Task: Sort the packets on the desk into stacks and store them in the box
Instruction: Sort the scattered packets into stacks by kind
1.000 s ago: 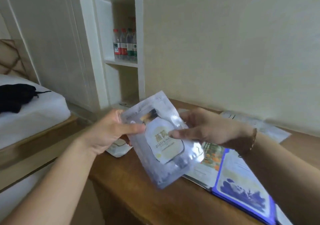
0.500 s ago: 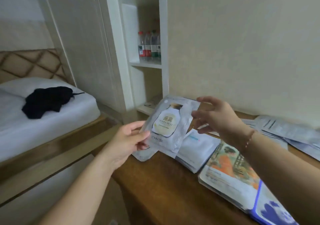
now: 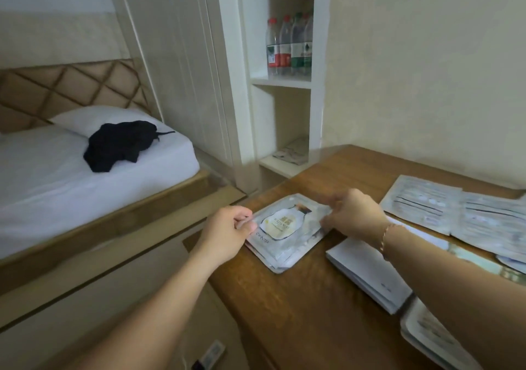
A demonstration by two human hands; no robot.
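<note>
Several packet stacks (image 3: 284,238), wooden desk (image 3: 299,307), bedside.

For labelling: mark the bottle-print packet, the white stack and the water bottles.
bottle-print packet (image 3: 280,224), head view, on its printed bottle label.
white stack (image 3: 367,270), head view, on its bare top sheet.
water bottles (image 3: 289,46), head view, on a middle bottle's body.

Packets (image 3: 444,338) at the desk's right cut by the frame edge, print on them blurred.

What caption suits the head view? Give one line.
Both hands, left hand and right hand, hold a silver foil bottle-print packet atop a stack on the brown wooden desk.
</note>
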